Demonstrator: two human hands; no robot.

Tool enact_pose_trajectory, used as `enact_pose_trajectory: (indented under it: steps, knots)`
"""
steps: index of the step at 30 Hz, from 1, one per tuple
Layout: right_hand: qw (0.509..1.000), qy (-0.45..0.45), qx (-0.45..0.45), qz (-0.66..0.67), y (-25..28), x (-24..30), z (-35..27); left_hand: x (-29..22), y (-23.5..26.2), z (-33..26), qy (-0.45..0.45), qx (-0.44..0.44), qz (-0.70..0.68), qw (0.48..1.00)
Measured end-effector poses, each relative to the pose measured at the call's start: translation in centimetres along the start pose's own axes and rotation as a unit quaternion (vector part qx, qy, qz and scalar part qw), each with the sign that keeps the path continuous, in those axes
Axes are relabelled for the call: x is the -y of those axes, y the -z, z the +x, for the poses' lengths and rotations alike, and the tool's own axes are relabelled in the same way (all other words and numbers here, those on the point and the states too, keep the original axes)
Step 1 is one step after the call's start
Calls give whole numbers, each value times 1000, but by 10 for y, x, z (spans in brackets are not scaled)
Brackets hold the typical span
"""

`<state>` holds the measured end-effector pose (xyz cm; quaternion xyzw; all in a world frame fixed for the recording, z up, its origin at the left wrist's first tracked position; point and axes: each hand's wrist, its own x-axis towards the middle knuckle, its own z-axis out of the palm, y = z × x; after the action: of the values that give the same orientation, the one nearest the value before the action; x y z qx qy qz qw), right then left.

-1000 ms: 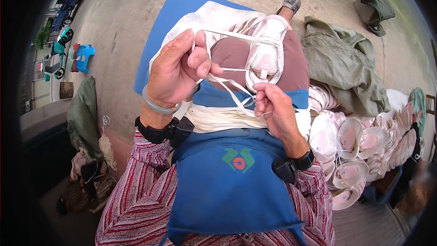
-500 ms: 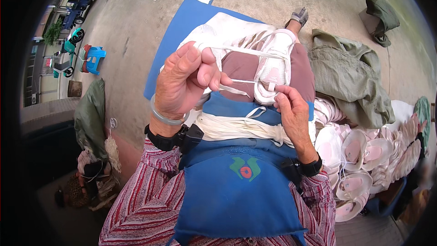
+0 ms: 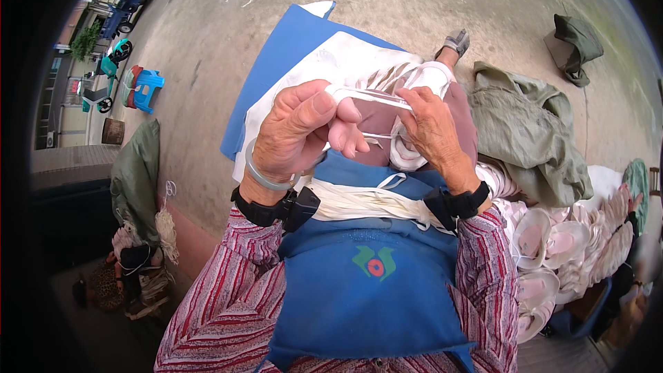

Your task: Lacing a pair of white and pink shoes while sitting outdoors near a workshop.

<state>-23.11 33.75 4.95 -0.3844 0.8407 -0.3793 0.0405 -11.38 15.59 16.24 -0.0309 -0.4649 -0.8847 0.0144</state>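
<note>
My left hand [image 3: 297, 131] pinches a thin white band [image 3: 373, 97] between thumb and fingers, holding it taut above my lap. My right hand [image 3: 431, 128] sits close beside it, its fingers closed on a white cup-shaped piece [image 3: 428, 76] that the band runs to. The piece's lower edge shows under my right palm. A bundle of loose white bands [image 3: 359, 202] lies across the top of my blue apron [image 3: 366, 290]. Both wrists wear black straps, and the left also has a pale bangle.
A blue sheet [image 3: 290, 48] with a white sheet [image 3: 324, 62] over it lies on the concrete ahead. On the right are a green cloth [image 3: 525, 131] and a pile of several white-and-pink cup pieces [image 3: 566, 249]. A green sack [image 3: 135, 173] stands left, toy cars [image 3: 141, 86] beyond.
Both hands have drawn closer together and nearer to the camera. The band is now stretched short between them, and the right hand has moved up onto the cup piece.
</note>
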Motion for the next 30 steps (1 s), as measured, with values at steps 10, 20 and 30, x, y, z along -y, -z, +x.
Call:
enact_pose_trajectory:
  steps: [10, 20, 30]
  knots:
    - [992, -1, -62, 106, 28, 11, 13, -16, 0, 9, 11, 58, -8, 998]
    - [961, -34, -103, 253, 138, 65, -1, 22, 13, 50, 81, -21, 279, 957]
    - [866, -14, -309, 392, 217, 71, -55, 100, -29, 98, -16, 148, 539, 829]
